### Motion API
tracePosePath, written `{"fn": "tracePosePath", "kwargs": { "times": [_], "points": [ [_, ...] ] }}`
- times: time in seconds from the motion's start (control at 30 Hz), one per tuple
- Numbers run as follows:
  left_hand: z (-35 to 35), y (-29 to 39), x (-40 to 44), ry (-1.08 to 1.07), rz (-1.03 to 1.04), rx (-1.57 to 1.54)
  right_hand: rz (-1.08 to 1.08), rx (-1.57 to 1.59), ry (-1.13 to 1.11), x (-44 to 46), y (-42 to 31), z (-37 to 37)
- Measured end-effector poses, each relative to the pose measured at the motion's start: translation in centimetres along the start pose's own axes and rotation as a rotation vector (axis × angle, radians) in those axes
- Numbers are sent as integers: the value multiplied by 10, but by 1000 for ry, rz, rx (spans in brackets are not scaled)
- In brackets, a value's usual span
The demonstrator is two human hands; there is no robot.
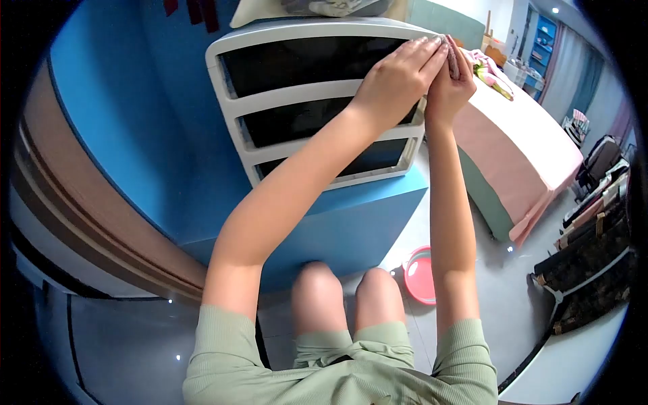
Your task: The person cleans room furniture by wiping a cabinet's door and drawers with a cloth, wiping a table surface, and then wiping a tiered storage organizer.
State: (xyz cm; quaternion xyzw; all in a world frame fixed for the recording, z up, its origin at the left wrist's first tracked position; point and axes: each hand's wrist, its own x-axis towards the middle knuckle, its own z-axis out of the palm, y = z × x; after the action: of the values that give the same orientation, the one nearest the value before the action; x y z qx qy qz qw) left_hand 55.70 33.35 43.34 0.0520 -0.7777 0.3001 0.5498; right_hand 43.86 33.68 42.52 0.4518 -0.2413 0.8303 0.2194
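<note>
A white drawer unit [290,100] with dark drawer fronts stands on a blue ledge. At its upper right corner both hands meet. My left hand [401,77] lies with its fingers together over the corner, its fingertips by a small pinkish-brown cloth [453,59]. Wrapped round that cloth is my right hand [451,91], just to the right of the unit. What lies under the left fingertips is hidden.
A red basin [421,277] is on the grey floor, below the right forearm. To the right is a bed with a pink cover [513,135]. A black rack [587,283] stands at the far right. A plastic bag [337,7] rests on the unit.
</note>
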Motion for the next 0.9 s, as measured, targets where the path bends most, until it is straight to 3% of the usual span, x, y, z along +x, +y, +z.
{"fn": "tracePosePath", "kwargs": {
  "times": [0.07, 0.17, 0.2, 0.3, 0.47, 0.6, 0.9],
  "points": [
    [11, -1, 15, 39, 16, 11, -10, 0, 82, 8, -11, 3],
    [13, -8, 27, -13, -57, 67, 123, 123, -83, 11, -9, 10],
    [13, -13, 29, 85, -13, 113, 102, 18, -175, 8, -7, 10],
    [15, -25, 27, 96, 113, 145, -155, -151, -313, 2, -5, 13],
    [3, -37, 17, 76, 104, 234, -94, -105, -373, -6, -9, 15],
    [-27, -49, 6, 79, 101, 352, -234, -137, -412, -12, -25, 31],
    [-140, -75, -52, 35, -119, 524, -393, 19, -635, -58, -91, 113]
  ]
}}
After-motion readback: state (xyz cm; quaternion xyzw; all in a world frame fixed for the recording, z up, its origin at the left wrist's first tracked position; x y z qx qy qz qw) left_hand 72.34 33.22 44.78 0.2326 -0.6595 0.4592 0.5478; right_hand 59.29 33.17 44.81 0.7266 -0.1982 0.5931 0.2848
